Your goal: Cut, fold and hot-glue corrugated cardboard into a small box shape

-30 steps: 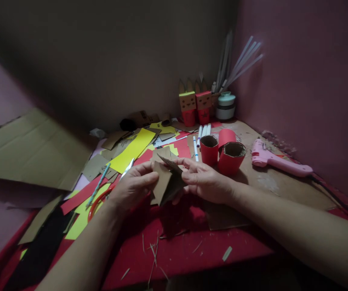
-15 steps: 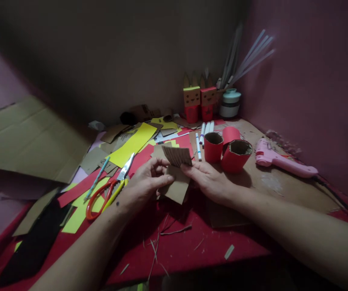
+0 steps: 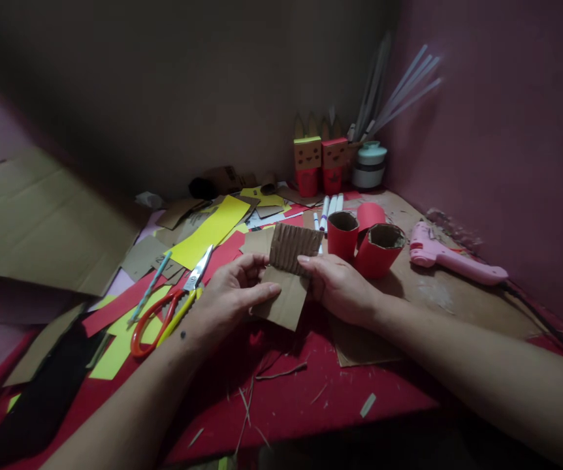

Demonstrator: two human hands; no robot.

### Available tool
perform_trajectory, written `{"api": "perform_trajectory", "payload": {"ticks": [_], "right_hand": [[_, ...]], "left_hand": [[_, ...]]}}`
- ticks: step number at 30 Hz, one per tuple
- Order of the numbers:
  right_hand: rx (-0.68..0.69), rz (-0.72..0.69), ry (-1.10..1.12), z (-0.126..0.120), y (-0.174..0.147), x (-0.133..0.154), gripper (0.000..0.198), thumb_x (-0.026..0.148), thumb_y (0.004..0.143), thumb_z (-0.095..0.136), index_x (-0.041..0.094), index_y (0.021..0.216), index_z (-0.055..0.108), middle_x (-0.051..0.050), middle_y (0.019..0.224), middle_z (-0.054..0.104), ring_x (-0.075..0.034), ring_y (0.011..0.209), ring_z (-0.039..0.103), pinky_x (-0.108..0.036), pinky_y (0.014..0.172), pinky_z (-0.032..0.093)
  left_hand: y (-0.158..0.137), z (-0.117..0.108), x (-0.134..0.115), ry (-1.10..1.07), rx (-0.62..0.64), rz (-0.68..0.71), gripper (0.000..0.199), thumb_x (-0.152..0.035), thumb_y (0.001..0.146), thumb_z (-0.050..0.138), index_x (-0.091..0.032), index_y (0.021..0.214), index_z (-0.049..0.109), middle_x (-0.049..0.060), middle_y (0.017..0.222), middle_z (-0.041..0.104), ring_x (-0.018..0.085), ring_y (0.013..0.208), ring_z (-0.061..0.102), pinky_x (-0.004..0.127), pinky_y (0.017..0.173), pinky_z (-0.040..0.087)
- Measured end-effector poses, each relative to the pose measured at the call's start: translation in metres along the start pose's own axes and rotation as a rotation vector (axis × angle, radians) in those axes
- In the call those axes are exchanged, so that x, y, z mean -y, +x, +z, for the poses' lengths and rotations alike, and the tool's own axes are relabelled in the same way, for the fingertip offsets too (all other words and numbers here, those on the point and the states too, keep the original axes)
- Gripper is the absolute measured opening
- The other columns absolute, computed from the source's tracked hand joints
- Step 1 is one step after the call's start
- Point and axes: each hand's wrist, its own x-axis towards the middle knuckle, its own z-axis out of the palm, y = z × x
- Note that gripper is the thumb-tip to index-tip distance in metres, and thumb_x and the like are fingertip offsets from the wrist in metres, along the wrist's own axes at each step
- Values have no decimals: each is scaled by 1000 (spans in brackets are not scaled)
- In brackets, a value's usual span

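Note:
Between both hands is a brown cardboard piece (image 3: 285, 303), its lower part smooth and its upper part a ridged corrugated flap (image 3: 294, 248). My left hand (image 3: 242, 287) pinches the smooth part at its left side, thumb on top. With thumb on the front, my right hand (image 3: 340, 284) grips the piece at the right, by the ridged flap's lower corner. Whether the flap and the smooth part are one sheet I cannot tell. Scissors (image 3: 168, 313) with red and yellow handles lie left of my left hand. Red-covered cardboard tubes (image 3: 378, 254) stand just beyond my right hand.
A pink glue gun (image 3: 452, 258) lies at the right, its cord running off the edge. Markers (image 3: 331, 212) and two decorated red figures (image 3: 307, 170) are at the back, near a lidded jar (image 3: 370, 166). Yellow paper (image 3: 210, 232), a blue pencil (image 3: 149, 287) and cardboard scraps cover the left.
The ridged flap has tilted upward, so more of its face shows towards me. Both hands keep their grip on the cardboard. The whole view has shifted slightly.

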Motion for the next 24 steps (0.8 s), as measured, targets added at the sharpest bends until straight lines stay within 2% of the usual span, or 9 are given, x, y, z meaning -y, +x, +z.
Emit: {"api": "perform_trajectory", "payload": {"ticks": [4,7,11,15,17,21,24], "right_hand": [[30,-28,69,5,1,0,18,29,77,67,14,88,67,-6,86,69,-19,82,63,-33,78,49],[61,-57,65,8,2,0,26,24,68,75,18,92,67,-4,94,71,-20,91,64,-35,86,48],[34,-56,47,9,1,0,26,26,67,77,20,91,67,-3,94,71,-20,91,64,-36,85,49],[2,-56,38,10,0,2,25,27,65,79,20,86,67,-2,90,70,-18,87,64,-33,80,49],[-7,-55,33,10,0,4,24,26,64,80,19,82,66,-1,82,69,-16,78,63,-30,73,48],[-80,-8,8,9,-2,7,25,24,61,81,17,76,63,3,66,64,-9,56,54,-23,55,42],[-108,15,-16,9,-2,7,26,25,61,81,16,75,60,4,63,61,-7,52,53,-21,52,41]], "left_hand": [[1,-1,1,10,13,3,34,-20,68,79,-18,99,64,2,86,69,14,76,64,24,70,52],[2,-2,2,-4,2,-1,33,-20,66,80,-18,95,64,2,88,70,14,75,64,23,69,53],[1,-1,3,-33,6,-17,35,-23,66,81,-18,96,64,4,93,70,16,79,66,26,71,53],[-1,4,3,-78,-15,-23,38,-23,68,80,-19,102,63,5,102,69,19,86,67,30,78,53],[-2,5,3,-80,-36,-3,36,-23,68,80,-19,101,64,5,103,69,19,86,66,29,77,53],[-2,5,3,-75,-96,35,27,-23,67,80,-19,89,64,0,83,69,12,68,62,20,60,49],[-2,5,3,-73,-128,30,24,-24,69,78,-20,87,63,-2,75,67,10,60,58,18,53,45]]}}
